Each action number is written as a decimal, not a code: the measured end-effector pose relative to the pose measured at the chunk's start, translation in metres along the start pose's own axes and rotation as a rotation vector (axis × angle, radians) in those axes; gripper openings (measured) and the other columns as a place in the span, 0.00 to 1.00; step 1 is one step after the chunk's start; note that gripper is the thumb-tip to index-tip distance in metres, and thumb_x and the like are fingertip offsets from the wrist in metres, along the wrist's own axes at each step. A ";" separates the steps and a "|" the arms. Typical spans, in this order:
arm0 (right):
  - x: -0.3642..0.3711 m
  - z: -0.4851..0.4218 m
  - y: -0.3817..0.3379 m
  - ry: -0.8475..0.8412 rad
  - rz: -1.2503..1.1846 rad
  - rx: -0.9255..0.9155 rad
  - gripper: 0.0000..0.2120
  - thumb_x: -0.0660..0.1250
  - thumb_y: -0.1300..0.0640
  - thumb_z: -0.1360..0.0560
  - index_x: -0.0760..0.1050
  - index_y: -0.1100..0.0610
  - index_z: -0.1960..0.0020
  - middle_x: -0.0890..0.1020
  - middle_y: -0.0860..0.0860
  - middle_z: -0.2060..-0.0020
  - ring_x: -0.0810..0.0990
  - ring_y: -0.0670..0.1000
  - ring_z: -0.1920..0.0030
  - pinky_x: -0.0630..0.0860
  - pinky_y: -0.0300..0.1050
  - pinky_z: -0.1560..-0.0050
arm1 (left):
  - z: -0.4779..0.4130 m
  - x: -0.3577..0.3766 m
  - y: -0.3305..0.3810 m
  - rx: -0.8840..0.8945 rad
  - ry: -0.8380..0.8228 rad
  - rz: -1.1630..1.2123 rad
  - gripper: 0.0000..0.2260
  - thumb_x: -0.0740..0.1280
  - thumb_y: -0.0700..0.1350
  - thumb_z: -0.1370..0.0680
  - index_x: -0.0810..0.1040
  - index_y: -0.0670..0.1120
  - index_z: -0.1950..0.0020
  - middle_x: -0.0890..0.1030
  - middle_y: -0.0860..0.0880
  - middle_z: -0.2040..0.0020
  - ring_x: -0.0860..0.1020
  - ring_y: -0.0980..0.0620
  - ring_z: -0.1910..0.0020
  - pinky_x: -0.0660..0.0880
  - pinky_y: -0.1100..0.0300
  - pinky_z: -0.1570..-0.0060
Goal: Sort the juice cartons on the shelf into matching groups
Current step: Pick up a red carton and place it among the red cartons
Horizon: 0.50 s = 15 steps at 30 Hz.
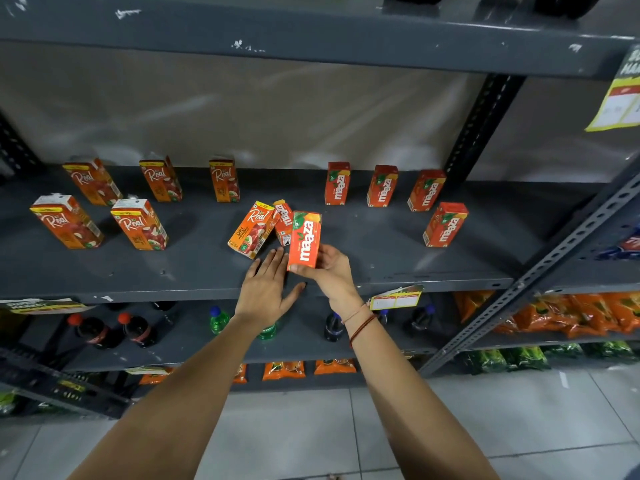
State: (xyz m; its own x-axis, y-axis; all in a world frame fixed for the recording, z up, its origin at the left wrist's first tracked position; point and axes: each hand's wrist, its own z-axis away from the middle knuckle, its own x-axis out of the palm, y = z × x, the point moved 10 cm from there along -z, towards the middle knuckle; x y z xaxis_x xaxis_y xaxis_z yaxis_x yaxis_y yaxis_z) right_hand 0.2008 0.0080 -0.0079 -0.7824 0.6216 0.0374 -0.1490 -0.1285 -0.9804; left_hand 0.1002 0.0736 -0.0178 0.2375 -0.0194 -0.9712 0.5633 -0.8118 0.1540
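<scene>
My right hand point(329, 268) grips a red Maaza carton point(304, 240) by its lower end, just above the grey shelf point(194, 268). My left hand point(266, 289) hovers flat beside it, fingers apart, holding nothing. Ahead of the fingers a Real apple carton point(251, 229) lies tilted against another Maaza carton point(283, 221). Several Real cartons stand on the left, such as one Real carton point(67, 221) at the far left and another Real carton point(140, 225) beside it. Several Maaza cartons stand on the right, among them an upright Maaza carton point(337, 183) and a nearer Maaza carton point(445, 225).
A perforated steel upright point(485, 126) stands behind the right group, and a slanted brace point(540, 268) crosses at right. Soft drink bottles point(136, 329) fill the shelf below. Orange snack packs point(568, 313) sit lower right. A price tag point(396, 299) hangs on the shelf edge.
</scene>
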 end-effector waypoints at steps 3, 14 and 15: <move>0.000 0.002 -0.003 -0.009 -0.010 -0.008 0.23 0.77 0.65 0.38 0.73 0.56 0.47 0.81 0.50 0.52 0.81 0.49 0.50 0.77 0.42 0.49 | 0.000 0.000 0.000 -0.009 -0.005 -0.002 0.36 0.41 0.66 0.25 0.57 0.44 0.26 0.61 0.45 0.25 0.56 0.48 0.26 0.50 0.50 0.28; -0.071 -0.027 -0.014 0.143 0.209 -0.030 0.30 0.80 0.64 0.43 0.69 0.56 0.47 0.81 0.56 0.46 0.80 0.54 0.46 0.76 0.56 0.39 | 0.001 0.002 -0.003 -0.013 -0.020 -0.036 0.36 0.40 0.66 0.25 0.56 0.43 0.26 0.60 0.45 0.25 0.55 0.50 0.25 0.49 0.52 0.28; -0.084 -0.032 -0.018 0.169 0.256 -0.039 0.30 0.81 0.64 0.43 0.69 0.56 0.48 0.81 0.56 0.46 0.80 0.54 0.46 0.76 0.56 0.39 | 0.001 0.003 -0.003 -0.013 -0.021 -0.034 0.37 0.40 0.66 0.25 0.56 0.43 0.26 0.59 0.45 0.24 0.55 0.50 0.25 0.49 0.52 0.28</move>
State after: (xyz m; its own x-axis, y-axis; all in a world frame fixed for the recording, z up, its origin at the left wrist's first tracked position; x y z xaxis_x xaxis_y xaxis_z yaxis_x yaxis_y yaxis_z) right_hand 0.2881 -0.0174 0.0001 -0.6794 0.6928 -0.2416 0.0664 -0.2699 -0.9606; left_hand 0.0985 0.0755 -0.0209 0.2019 -0.0040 -0.9794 0.5812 -0.8044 0.1231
